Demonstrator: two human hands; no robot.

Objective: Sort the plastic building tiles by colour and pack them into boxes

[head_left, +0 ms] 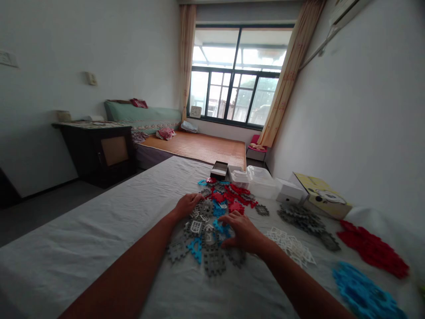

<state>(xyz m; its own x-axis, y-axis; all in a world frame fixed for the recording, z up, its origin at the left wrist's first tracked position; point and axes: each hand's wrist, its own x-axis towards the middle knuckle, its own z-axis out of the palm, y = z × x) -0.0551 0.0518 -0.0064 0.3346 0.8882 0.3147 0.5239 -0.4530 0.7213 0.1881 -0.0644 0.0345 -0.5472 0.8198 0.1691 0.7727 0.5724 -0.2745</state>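
At the left edge of a mixed pile of plastic interlocking building tiles, my left hand (188, 205) has its fingers bent and close together; what they hold, if anything, is hidden. My right hand (244, 231) reaches over the pile's right side, thumb and fingers apart, above a blue tile (219, 226). Around the hands lie grey notched tiles (214, 262), a blue triangular tile (195, 250), white window-shaped pieces (196, 227) and red tiles (236, 207).
Sorted heaps lie at the right: white pieces (292, 246), grey tiles (302, 219), red tiles (373, 248), blue tiles (365, 292). Behind stand a black box (219, 170), clear plastic containers (260, 180), a white box (288, 191) and a yellow box (320, 194). A white cloth (109, 235) covers the table.
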